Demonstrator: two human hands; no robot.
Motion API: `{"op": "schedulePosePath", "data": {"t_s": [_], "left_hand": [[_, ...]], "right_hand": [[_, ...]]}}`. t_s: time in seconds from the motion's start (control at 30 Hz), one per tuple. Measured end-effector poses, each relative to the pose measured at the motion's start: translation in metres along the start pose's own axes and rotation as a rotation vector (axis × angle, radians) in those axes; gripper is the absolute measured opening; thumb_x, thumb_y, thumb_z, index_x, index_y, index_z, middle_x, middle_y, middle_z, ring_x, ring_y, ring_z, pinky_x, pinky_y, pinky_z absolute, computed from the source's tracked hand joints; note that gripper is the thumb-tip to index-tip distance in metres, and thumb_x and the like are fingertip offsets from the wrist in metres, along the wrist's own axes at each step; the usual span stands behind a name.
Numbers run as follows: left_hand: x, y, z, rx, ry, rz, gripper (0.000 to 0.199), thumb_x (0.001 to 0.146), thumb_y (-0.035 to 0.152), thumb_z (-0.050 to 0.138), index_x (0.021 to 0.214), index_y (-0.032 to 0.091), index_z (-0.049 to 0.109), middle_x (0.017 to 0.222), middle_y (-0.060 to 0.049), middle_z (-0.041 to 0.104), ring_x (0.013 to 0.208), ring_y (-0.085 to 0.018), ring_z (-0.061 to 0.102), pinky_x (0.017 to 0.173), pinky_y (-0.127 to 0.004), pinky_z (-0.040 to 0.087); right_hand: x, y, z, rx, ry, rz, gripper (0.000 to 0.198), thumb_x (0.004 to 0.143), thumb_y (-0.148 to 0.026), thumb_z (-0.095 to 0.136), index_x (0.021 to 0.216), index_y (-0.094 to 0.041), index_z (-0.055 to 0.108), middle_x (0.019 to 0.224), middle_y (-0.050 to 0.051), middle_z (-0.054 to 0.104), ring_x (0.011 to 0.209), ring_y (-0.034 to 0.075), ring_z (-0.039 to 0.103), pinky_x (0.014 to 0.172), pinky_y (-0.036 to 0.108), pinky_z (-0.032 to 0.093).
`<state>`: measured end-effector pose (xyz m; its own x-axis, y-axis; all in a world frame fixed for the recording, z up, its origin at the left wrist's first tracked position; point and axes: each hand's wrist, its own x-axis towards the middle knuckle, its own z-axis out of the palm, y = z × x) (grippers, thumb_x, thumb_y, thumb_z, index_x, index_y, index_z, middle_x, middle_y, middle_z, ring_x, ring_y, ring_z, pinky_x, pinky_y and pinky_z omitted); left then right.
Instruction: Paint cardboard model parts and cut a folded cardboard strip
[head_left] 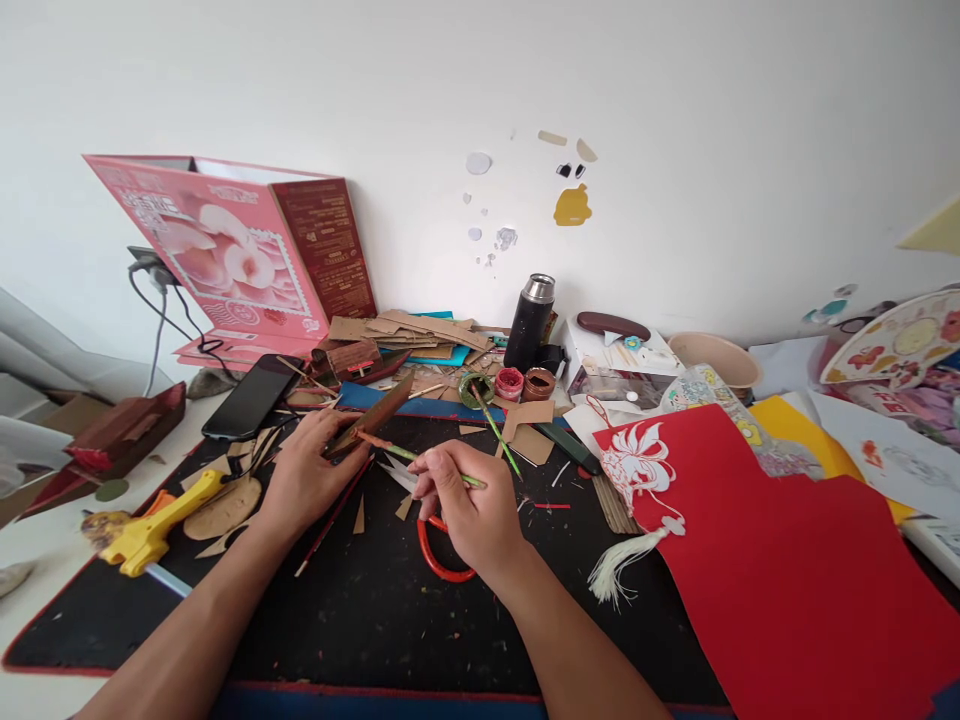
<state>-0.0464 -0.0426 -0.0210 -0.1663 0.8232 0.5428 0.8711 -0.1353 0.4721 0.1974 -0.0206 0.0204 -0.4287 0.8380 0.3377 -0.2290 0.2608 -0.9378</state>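
Observation:
My left hand (304,470) grips a brown-painted cardboard piece (381,412) by its near end, tilted up above the black mat. Pinched between the thumb and fingers of my right hand (466,505) is a green-handled paintbrush (401,452); its brown tip meets or nearly meets the cardboard. Scissors with orange-red handles (444,573) lie beneath my right hand, which partly hides them. Beyond the hands stand small open pots of green paint (471,398), red paint (509,383) and brown paint (540,385). A second brush (502,437) leans out of the green pot.
A yellow glue gun (161,525) and a phone (253,398) lie left. Cardboard scraps (420,335) and a black thermos (529,322) stand by the wall. Red paper (795,560) covers the right side. A pink box (247,250) stands back left, a brown model boat (120,440) far left.

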Motion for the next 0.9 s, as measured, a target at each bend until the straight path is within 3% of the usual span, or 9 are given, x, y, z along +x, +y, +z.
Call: {"op": "schedulePosePath", "data": {"t_s": [0.27, 0.4, 0.5, 0.9], "left_hand": [[0.0025, 0.0024, 0.0002, -0.032, -0.012, -0.001, 0.033, 0.093, 0.049, 0.065, 0.115, 0.026, 0.075, 0.108, -0.007, 0.078, 0.108, -0.03, 0.071, 0.097, -0.042, 0.056], [0.001, 0.0038, -0.0008, -0.036, -0.014, -0.128, 0.041, 0.089, 0.051, 0.069, 0.121, 0.026, 0.071, 0.117, -0.007, 0.077, 0.108, -0.03, 0.072, 0.099, -0.043, 0.057], [0.0001, 0.0045, -0.0016, -0.031, -0.002, -0.205, 0.04, 0.086, 0.053, 0.071, 0.114, 0.025, 0.069, 0.113, -0.007, 0.077, 0.103, -0.029, 0.073, 0.094, -0.041, 0.058], [0.0018, 0.0034, -0.0027, -0.069, 0.023, -0.159, 0.034, 0.088, 0.055, 0.07, 0.107, 0.027, 0.071, 0.108, -0.006, 0.076, 0.101, -0.029, 0.071, 0.095, -0.043, 0.057]], "right_hand": [[0.0014, -0.0001, -0.0014, -0.021, 0.026, -0.003, 0.043, 0.111, -0.05, 0.053, 0.09, -0.018, 0.073, 0.074, 0.003, 0.07, 0.051, 0.011, 0.067, 0.05, 0.022, 0.05], [0.0008, -0.0002, -0.0014, -0.057, -0.001, -0.016, 0.043, 0.111, -0.049, 0.052, 0.091, -0.018, 0.074, 0.077, 0.004, 0.071, 0.053, 0.011, 0.068, 0.051, 0.022, 0.051], [0.0001, 0.0006, -0.0013, -0.074, 0.001, -0.022, 0.043, 0.111, -0.051, 0.052, 0.093, -0.018, 0.074, 0.077, 0.003, 0.072, 0.053, 0.011, 0.068, 0.051, 0.023, 0.052], [-0.0001, -0.001, -0.0015, -0.068, 0.026, -0.032, 0.042, 0.111, -0.049, 0.052, 0.092, -0.019, 0.075, 0.077, 0.003, 0.072, 0.053, 0.012, 0.068, 0.052, 0.024, 0.052]]}}
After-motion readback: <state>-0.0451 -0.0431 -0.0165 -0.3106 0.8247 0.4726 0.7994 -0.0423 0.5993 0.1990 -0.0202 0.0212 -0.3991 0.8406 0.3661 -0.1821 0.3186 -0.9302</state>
